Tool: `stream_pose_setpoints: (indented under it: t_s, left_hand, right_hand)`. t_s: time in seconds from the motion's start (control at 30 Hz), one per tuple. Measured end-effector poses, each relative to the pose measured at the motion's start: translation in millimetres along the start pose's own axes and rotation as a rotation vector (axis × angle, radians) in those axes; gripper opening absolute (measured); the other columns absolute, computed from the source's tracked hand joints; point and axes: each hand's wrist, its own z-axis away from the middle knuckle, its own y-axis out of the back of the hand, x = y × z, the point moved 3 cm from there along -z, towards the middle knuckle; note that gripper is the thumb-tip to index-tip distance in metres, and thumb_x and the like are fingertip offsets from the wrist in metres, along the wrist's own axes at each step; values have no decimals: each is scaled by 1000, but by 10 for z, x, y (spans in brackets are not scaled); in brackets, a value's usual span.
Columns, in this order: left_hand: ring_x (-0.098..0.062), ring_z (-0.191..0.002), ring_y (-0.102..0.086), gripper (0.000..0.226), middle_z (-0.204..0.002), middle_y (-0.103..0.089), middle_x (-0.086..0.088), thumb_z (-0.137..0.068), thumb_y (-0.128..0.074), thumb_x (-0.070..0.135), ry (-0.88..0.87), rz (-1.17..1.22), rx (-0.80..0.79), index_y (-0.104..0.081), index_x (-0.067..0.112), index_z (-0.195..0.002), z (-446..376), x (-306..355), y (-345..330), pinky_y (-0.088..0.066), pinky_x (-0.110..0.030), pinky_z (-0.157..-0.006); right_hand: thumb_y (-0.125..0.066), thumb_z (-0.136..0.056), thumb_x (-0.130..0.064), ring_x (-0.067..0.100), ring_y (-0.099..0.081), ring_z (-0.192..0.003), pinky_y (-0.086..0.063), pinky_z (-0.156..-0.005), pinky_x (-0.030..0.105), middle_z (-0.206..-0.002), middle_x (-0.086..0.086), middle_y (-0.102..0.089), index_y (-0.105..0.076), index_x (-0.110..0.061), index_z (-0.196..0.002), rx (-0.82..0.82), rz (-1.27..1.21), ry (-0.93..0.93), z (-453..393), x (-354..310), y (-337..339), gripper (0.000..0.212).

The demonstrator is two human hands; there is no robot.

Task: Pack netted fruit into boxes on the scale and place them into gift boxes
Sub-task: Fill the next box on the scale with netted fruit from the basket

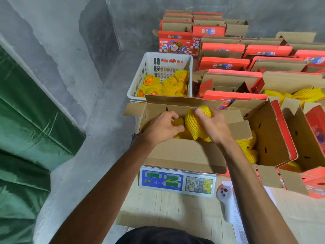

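Over an open box on the scale, the right hand grips a netted fruit from above while the left hand, fingers curled, closes on a smaller one just beside it. Arms and a flap hide most of the box's contents, and the scale's readout is illegible. One white basket of fruit stands beyond, with red gift boxes to the right, too overlapped to count.

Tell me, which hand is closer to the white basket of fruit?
Left. The left hand reaches into the box on the scale just below the white basket. The right hand, gripping a netted fruit, is further right, away from the basket.
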Motion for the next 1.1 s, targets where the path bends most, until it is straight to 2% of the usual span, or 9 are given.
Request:
stream_pose_setpoints:
  t_s: [0.17,0.4,0.53,0.63,0.73,0.83,0.93,1.0,1.1]
  left_hand:
    - [-15,-111,-63,50,-128,-64,4,-86,-76,46,-11,48,25,-63,25,-130,21,-75,51,-55,-46,-96]
    - [-15,-100,-69,48,-128,-66,3,-87,-79,37,-67,168,17,-63,22,-130,53,-118,130,-59,-46,-90]
    - [-11,-94,-72,59,-128,-64,7,-84,-82,34,-148,249,-93,-57,24,-137,108,-105,293,-60,-49,-88]
    - [-11,-98,-73,71,-120,-67,11,-76,-88,36,-160,404,-163,-54,27,-137,167,-84,453,-63,-43,-85]
    - [-15,-93,-75,58,-108,-75,9,-76,-88,35,-206,553,-61,-60,25,-125,153,-25,651,-63,-36,-84]
    - [-13,-81,-74,35,-91,-76,9,-81,-84,37,-239,570,91,-65,25,-108,44,23,906,-59,-33,-78]
    - [-7,-69,-65,38,-84,-72,11,-79,-78,50,-239,421,254,-68,27,-107,-150,40,1160,-55,-32,-72]
    - [-7,-74,-62,43,-83,-68,14,-72,-69,63,-230,239,340,-67,31,-102,-327,29,1333,-53,-27,-70]
    - [0,-71,-60,35,-73,-64,23,-75,-76,59,-218,142,287,-64,29,-88,-679,-85,1502,-48,-23,-65]
  right_hand:
    - [-60,-69,-74,20,-69,-94,-54,-97,46,-96,-2,-74,-72,-23,-98,0,21,-3,-24,9,-44,60]
    - [-62,-71,-74,19,-68,-93,-54,-96,46,-94,-4,-75,-73,-25,-98,-5,17,-9,-39,-71,-126,58]
    - [-70,-68,-76,8,-69,-71,-57,-77,36,-76,-10,-75,-76,-29,-86,-17,-13,0,-64,-256,-193,50]
    - [-75,-66,-77,2,-64,-59,-47,-59,24,-70,-12,-73,-74,-25,-83,-40,-32,59,-143,-510,-256,54]
    - [-70,-57,-90,9,-61,-73,-46,-67,29,-84,-9,-70,-70,-20,-100,-21,54,122,-287,-832,-334,82]
    - [-67,-56,-93,8,-67,-80,-52,-70,33,-88,-10,-73,-68,-24,-101,-29,118,197,-456,-1193,-435,83]
    - [-68,-61,-89,-2,-67,-73,-55,-67,27,-80,-15,-73,-67,-28,-100,-106,171,306,-644,-1502,-549,73]
    - [-71,-59,-87,-4,-67,-76,-55,-69,23,-86,-15,-72,-61,-33,-117,-177,234,341,-821,-1613,-619,79]
    - [-80,-63,-71,7,-71,-90,-56,-78,29,-100,-10,-74,-56,-29,-129,-300,257,301,-1204,-1617,-742,82]
